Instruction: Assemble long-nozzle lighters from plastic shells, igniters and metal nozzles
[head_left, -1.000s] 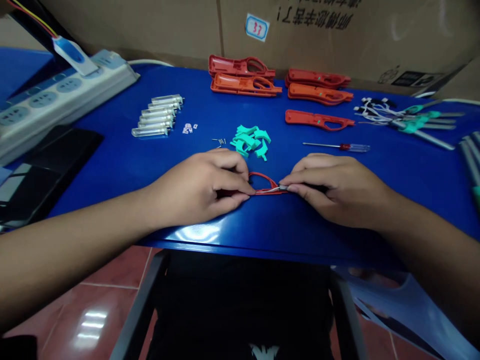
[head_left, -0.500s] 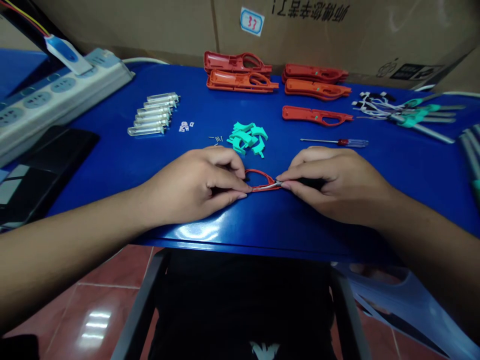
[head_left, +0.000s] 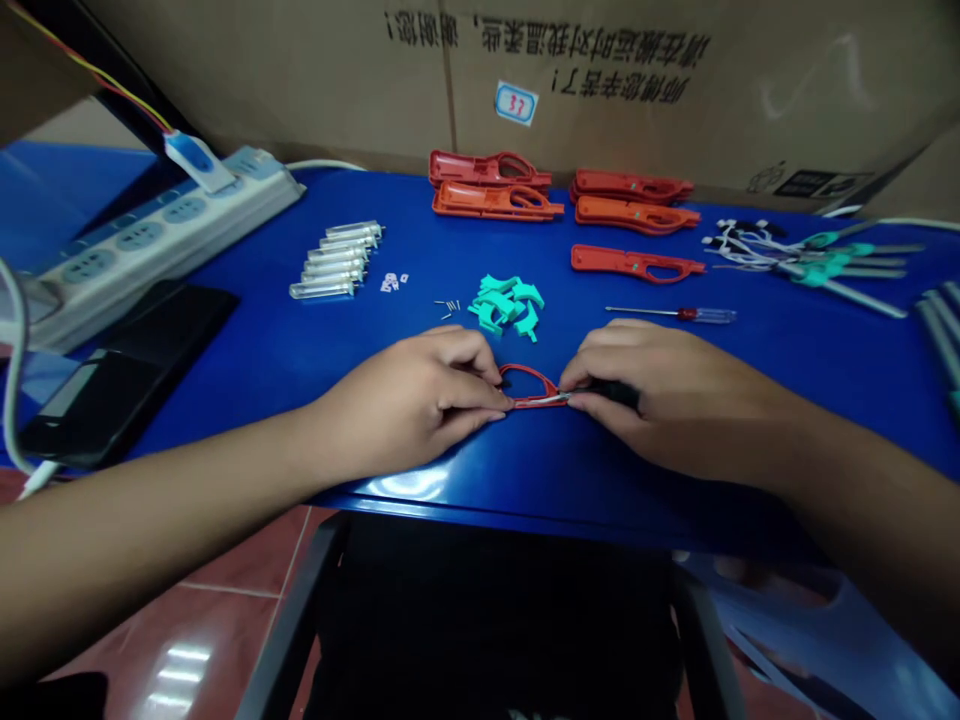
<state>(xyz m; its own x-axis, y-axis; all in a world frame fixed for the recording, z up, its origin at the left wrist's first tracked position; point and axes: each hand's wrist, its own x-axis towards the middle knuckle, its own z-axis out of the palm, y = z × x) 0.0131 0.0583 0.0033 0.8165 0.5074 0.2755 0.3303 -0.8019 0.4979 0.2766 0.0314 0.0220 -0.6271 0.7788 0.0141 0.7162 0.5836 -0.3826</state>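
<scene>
My left hand (head_left: 427,400) is closed with its fingertips on a red plastic lighter shell half (head_left: 536,402), which has a looped handle opening. The shell lies low over the front of the blue table, and my fingers hide its left part. A thin white wire (head_left: 546,399) runs along the shell's lower edge. At the shell's right end, my right hand (head_left: 652,395) pinches a small black part (head_left: 616,391) with a greyish tip between thumb and forefinger. Just beyond the shell lies a pile of turquoise plastic triggers (head_left: 506,303).
Orange and red shells (head_left: 495,200) stand at the back, with more shells (head_left: 637,262) to the right. A screwdriver (head_left: 686,314), wired metal tubes (head_left: 832,260), small screws (head_left: 448,306), white pieces (head_left: 391,282), clear fuel tanks (head_left: 330,270), a power strip (head_left: 157,230) and a black phone (head_left: 120,370) surround the hands.
The view has tilted up slightly, so everything sits lower in the picture. Both hands keep their hold at the red shell; more of the black part shows under my right hand.
</scene>
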